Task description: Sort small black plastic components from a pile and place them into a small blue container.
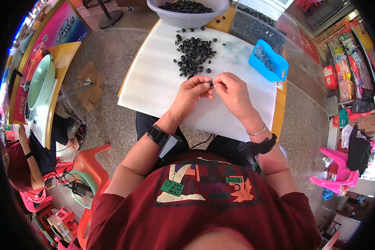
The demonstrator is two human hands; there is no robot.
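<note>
Between my two hands, above the white table top (143, 89), is a small round black part (211, 83). My left hand (194, 92) pinches it with thumb and forefinger. Up against its right side, my right hand (231, 92) has thumb and fingertips pressed together; what they hold, if anything, is too small to make out. Just beyond my hands lies a loose pile of small black parts (194, 54). To its right, small clear pieces (236, 50) are scattered on the white surface. A blue plastic basket (281, 68) at the right holds more small clear or greyish pieces.
A pale purple basket (187, 18) full of black parts stands at the table's far edge. Beside it is a clear bin (254, 29) with more black parts. At the left, another person (23, 162) sits near a table with a green basin (41, 81). Shelves (350, 62) line the right.
</note>
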